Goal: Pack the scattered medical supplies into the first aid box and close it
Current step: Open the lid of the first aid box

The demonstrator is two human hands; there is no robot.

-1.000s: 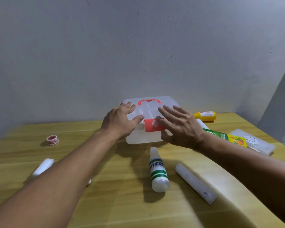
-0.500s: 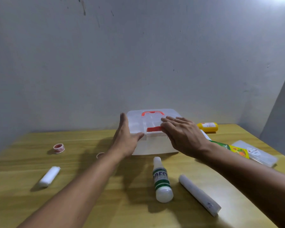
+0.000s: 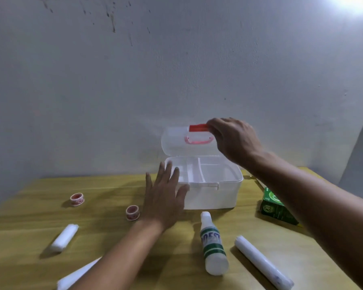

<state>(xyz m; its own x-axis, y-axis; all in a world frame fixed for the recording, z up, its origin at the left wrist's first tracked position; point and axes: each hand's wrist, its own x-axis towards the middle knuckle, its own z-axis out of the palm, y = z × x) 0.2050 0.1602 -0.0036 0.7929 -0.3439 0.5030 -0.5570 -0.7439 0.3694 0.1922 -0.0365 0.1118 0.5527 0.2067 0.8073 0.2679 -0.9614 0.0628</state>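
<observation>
The clear first aid box (image 3: 214, 195) stands open at the table's back, its white divided tray showing inside. Its lid (image 3: 176, 141) is raised upright, and my right hand (image 3: 233, 139) pinches the red latch (image 3: 197, 128) at the lid's top edge. My left hand (image 3: 164, 195) rests flat, fingers spread, against the box's left front corner. A white bottle with green stripes (image 3: 213, 245) lies in front of the box. A white roll (image 3: 262, 262) lies to its right.
Two red tape rolls (image 3: 77, 199) (image 3: 132, 212) and a small white bandage roll (image 3: 64, 238) lie on the left of the wooden table (image 3: 29, 206). Another white roll (image 3: 80, 275) pokes out under my left forearm. A green carton (image 3: 275, 208) sits right of the box. A grey wall is close behind.
The lid, shut a second ago, has swung up and the box is open. My right hand rose with the latch; my left hand slid down to the box's left front.
</observation>
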